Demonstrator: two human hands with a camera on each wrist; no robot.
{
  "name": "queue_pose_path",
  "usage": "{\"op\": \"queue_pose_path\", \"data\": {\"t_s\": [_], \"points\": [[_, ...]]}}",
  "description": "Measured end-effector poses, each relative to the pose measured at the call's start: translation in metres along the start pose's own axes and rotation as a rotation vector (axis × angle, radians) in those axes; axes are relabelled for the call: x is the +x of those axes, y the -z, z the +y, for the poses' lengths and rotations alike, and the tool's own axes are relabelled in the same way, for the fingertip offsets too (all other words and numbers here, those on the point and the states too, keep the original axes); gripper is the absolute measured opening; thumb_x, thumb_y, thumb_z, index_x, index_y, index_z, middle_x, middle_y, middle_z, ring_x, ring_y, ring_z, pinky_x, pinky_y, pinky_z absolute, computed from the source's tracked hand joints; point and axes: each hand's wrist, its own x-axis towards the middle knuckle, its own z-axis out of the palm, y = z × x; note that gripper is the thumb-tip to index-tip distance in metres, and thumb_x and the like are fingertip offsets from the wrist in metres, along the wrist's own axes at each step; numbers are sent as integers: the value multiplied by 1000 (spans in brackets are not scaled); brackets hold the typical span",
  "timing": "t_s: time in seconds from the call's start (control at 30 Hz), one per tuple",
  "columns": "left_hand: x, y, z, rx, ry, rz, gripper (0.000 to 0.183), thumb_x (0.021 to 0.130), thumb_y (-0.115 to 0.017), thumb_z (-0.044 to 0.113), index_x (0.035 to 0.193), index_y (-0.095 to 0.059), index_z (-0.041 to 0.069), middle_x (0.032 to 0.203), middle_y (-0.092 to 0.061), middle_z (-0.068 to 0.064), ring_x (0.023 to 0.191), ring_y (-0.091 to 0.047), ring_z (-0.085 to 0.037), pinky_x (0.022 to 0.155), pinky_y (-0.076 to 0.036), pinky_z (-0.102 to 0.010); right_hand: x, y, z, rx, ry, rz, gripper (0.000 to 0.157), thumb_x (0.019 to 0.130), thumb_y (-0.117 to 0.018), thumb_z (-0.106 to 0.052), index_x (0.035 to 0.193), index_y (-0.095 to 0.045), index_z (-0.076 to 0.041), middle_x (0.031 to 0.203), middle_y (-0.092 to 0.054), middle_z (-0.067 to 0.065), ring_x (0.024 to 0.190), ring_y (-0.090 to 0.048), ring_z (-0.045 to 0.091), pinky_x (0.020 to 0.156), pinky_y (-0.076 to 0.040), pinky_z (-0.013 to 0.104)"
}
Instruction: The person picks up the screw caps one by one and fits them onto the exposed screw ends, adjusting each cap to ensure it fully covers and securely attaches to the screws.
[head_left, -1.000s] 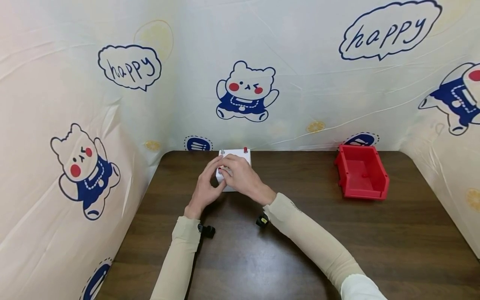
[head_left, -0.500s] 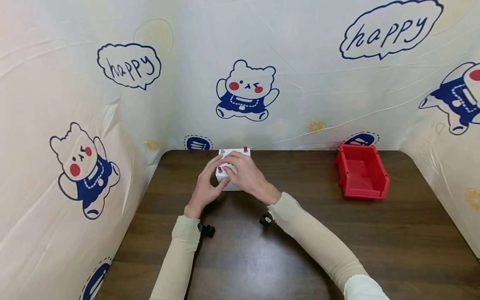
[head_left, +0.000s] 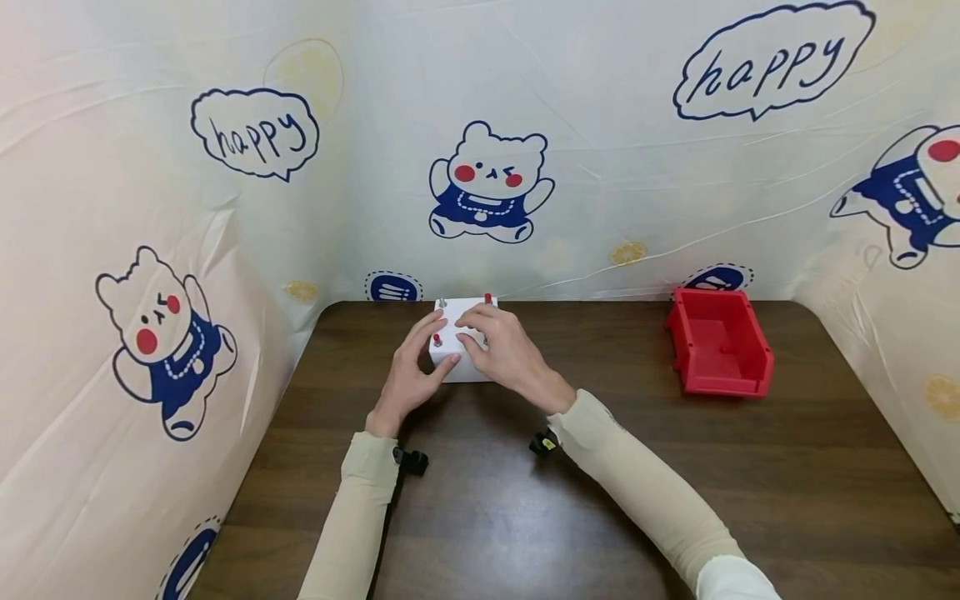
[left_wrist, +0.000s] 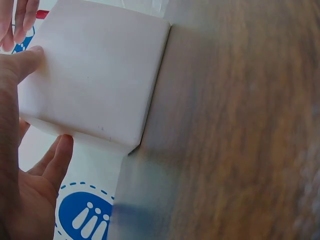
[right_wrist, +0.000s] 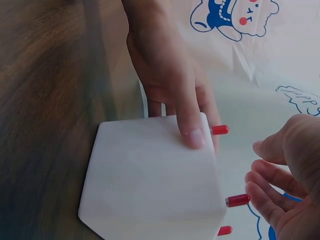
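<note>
A white box stands near the table's back edge, several small posts rising from its top. Red caps cover some posts, such as the front-left red-capped post and the back-right red-capped post; the back-left post looks bare and grey. My left hand holds the box by its left side, thumb on the front face. Over the top's right part hovers my right hand, fingers loosely bent, thumb apart. In the right wrist view its fingertips lie close to a red-capped post; contact is unclear.
To the right, a red open-front bin stands on the dark wooden table. Close behind the box hangs a pale printed curtain, which also encloses both sides.
My right hand has drawn rightward across the box's top, uncovering the front-left red-capped post and more of the white surface. My left hand keeps its place on the box.
</note>
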Motion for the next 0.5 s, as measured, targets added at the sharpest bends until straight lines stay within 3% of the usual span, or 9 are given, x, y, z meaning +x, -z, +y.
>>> {"op": "queue_pose_path", "data": {"t_s": [0.23,0.5], "points": [[0,3,24,-3,-1,-8,60,93,-82,3,148,-58,0,163,-47,-20,148,-48,-37,115,-43,-66,-6,11,5,12,-10,30,18,98,-76,-7,114,-79,1,115,-77,13,101,-73,26,92,-64,38],[0,4,25,2,34,-17,59,94,-81,5,149,-58,3,165,-46,-17,151,-44,-36,117,-40,-67,-15,24,10,50,-26,59,18,97,-77,-6,114,-79,1,116,-76,14,96,-72,29,85,-65,42]]}}
